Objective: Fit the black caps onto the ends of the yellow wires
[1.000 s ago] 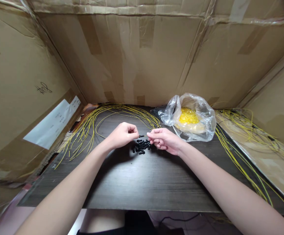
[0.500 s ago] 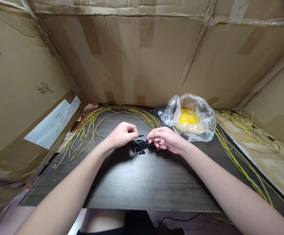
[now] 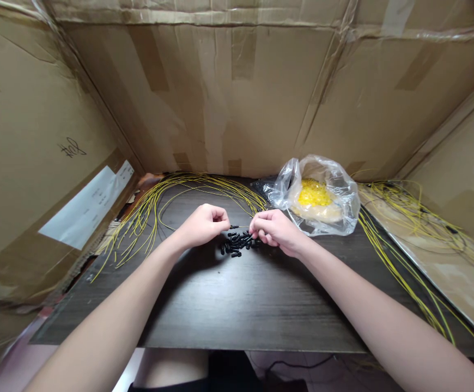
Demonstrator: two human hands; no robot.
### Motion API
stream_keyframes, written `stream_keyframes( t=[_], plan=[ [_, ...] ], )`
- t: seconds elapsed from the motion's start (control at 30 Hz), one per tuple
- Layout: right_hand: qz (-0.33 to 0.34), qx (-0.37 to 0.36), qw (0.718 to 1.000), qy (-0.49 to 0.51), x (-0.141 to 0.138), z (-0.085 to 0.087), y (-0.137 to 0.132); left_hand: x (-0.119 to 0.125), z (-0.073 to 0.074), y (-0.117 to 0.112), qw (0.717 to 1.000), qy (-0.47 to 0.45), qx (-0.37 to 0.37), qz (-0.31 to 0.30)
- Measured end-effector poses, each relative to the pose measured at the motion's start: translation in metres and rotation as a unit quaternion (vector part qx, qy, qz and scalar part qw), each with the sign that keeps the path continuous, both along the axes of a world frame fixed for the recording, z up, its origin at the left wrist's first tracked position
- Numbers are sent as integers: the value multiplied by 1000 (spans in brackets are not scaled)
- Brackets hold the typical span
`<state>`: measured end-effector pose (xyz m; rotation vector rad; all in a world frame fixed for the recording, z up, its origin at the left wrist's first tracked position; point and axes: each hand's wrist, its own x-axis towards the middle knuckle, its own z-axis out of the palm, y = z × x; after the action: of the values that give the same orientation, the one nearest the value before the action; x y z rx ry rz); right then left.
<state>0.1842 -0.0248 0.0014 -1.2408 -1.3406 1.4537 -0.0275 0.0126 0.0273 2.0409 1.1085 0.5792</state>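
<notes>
My left hand [image 3: 205, 224] is closed in a pinch at one end of a small black sleeve [image 3: 234, 226], which pokes out past the fingertips. From that sleeve a thin yellow wire [image 3: 243, 226] runs to my right hand [image 3: 275, 231], whose thumb and forefinger are pinched on it. The other fingers of my right hand are curled. Just below both hands lies a small pile of black sleeves [image 3: 235, 247] on the dark table [image 3: 237, 305]. Exactly what sits inside each pinch is partly hidden by the fingers.
Behind my hands a bundle of yellow wires [image 3: 147, 207] curves across the table. A clear plastic bag [image 3: 345, 209] with small yellow pieces stands to the right. More yellow wires [image 3: 400, 283] hang at the far right. Cardboard walls [image 3: 261, 103] enclose the back and sides.
My right hand has shifted slightly to the right, and its fingers have curled in more. My left hand stays nearly in place with the black sleeve.
</notes>
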Motion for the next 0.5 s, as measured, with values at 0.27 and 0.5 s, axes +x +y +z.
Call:
stream_keyframes(
  t=[0.27,0.5],
  plan=[
    [-26,4,1000,17,3,1,3,-1,0,2,1000,6,-3,9],
    [-87,46,994,39,6,-4,7,-1,1,0,1000,12,-2,-12]
  ],
)
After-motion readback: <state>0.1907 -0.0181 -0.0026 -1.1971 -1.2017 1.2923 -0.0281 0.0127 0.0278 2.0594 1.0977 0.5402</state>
